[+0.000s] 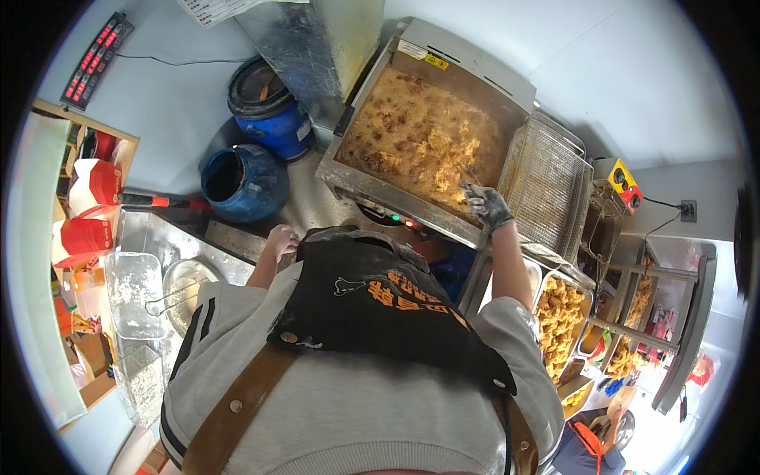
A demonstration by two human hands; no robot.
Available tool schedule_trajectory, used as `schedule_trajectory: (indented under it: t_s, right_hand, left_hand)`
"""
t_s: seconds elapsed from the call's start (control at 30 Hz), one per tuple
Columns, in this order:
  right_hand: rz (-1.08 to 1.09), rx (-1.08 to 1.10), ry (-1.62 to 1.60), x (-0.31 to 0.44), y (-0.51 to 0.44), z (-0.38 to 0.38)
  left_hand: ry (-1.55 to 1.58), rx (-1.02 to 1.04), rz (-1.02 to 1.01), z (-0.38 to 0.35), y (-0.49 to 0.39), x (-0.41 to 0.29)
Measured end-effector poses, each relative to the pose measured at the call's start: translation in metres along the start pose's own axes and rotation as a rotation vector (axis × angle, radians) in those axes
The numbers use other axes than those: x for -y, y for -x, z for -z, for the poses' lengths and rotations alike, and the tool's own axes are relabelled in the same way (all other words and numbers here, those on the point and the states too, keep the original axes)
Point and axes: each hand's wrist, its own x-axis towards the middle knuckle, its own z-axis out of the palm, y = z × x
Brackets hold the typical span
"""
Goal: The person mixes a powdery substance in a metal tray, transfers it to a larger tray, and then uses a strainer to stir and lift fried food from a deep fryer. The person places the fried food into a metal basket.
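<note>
My right hand [488,206], in a dark glove coated with pale flour, is over the front right part of a deep fryer [380,185]. Its fingers are curled, and a thin streak runs from them towards the oil; I cannot tell whether it is a utensil. Golden fried pieces [446,159] float in the foaming oil [392,113], mostly close to this hand. Bare and away from the fryer, my left hand [284,240] hangs beside the black apron [356,285]. Its fingers are curled together, with nothing visible in them.
A wire draining rack [543,184] adjoins the fryer's right side. Behind my right arm stands a metal tray of fried chicken [558,320]. Two blue barrels [270,133] stand left. Farther left are a floury clear tub [135,297] and a sieve [184,291]. A co-worker [585,442] is at lower right.
</note>
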Motion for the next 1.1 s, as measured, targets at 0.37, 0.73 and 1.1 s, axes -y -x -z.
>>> schedule_trajectory:
  t_s: [0.37,0.73,1.1]
  right_hand:
    - [-0.005,0.052,-0.045,0.001,0.018,-0.007]
    - [-0.045,-0.139,-0.007,-0.014,0.019,-0.030]
    - [-0.093,0.339,-0.048,0.018,0.020,-0.018]
  left_hand:
    - [-0.005,-0.045,-0.016,-0.003,0.027,0.007]
    - [0.233,0.029,-0.011,-0.006,0.036,0.004]
    - [0.009,-0.076,-0.070,-0.019,0.061,-0.045]
